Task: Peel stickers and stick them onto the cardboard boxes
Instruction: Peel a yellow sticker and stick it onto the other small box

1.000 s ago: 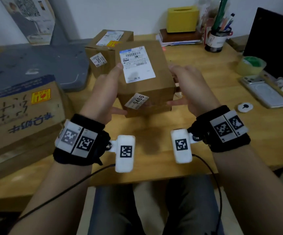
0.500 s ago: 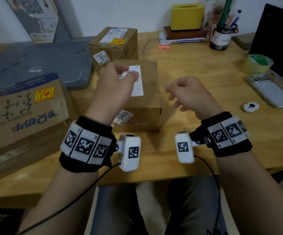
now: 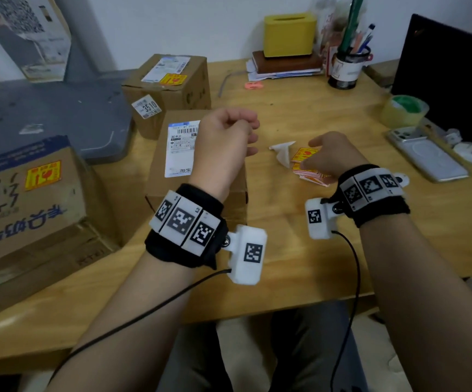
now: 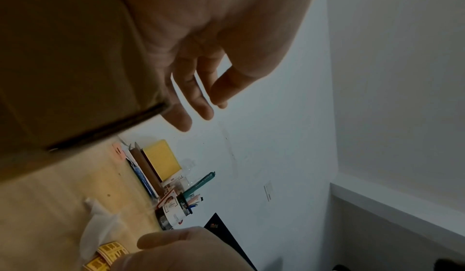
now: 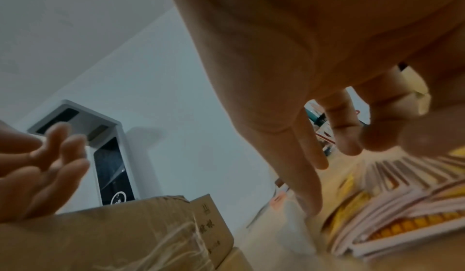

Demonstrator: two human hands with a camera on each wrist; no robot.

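Observation:
A brown cardboard box point(image 3: 157, 171) with a white shipping label point(image 3: 181, 148) lies on the desk in front of me. My left hand point(image 3: 246, 134) hovers over its right part, fingers loosely curled and holding nothing; the left wrist view shows the left hand point(image 4: 201, 100) relaxed. My right hand point(image 3: 328, 157) reaches down over a stack of yellow and red stickers point(image 3: 304, 158), its fingertips at the top of the stack point(image 5: 377, 215). A second box point(image 3: 172, 91) behind and a large carton point(image 3: 31, 199) at the left each bear a yellow sticker.
A crumpled white backing paper point(image 3: 282, 154) lies just left of the stickers. A phone point(image 3: 427, 157), a tape roll point(image 3: 404, 110) and a dark monitor point(image 3: 449, 80) are at the right. A pen cup point(image 3: 348, 69) and a yellow tissue box point(image 3: 288, 35) stand at the back.
Both hands held the labelled box up a second ago. It now lies on the desk, the left hand has let go, and the right hand has moved right onto the stickers.

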